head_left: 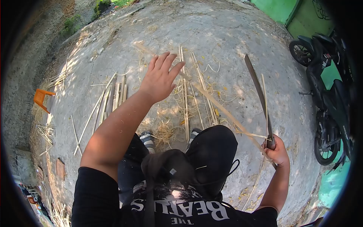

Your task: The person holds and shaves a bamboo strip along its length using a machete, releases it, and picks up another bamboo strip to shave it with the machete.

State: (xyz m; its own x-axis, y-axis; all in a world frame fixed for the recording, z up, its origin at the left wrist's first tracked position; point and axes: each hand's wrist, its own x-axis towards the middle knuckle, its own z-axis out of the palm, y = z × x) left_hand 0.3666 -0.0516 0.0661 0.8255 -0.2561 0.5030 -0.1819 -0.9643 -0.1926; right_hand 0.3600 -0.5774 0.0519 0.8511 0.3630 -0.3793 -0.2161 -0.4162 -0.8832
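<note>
My left hand (159, 78) is stretched out ahead with its fingers spread. A long pale bamboo strip (217, 102) passes beneath it and slants down to my right hand (279, 152). That hand is wrapped around the handle of a machete (256, 81), whose long dark blade points away from me. The strip's near end lies by the right thumb, against the machete's handle. A thinner split sliver (264, 100) stands alongside the blade; where it joins the strip is hard to make out.
Bamboo strips (185, 102) lie on the concrete ahead, among curly shavings (163, 133). More bamboo pieces (117, 96) lie to the left. An orange plastic stool (42, 99) stands at far left, near a wall. A black motorbike (329, 94) is parked at right.
</note>
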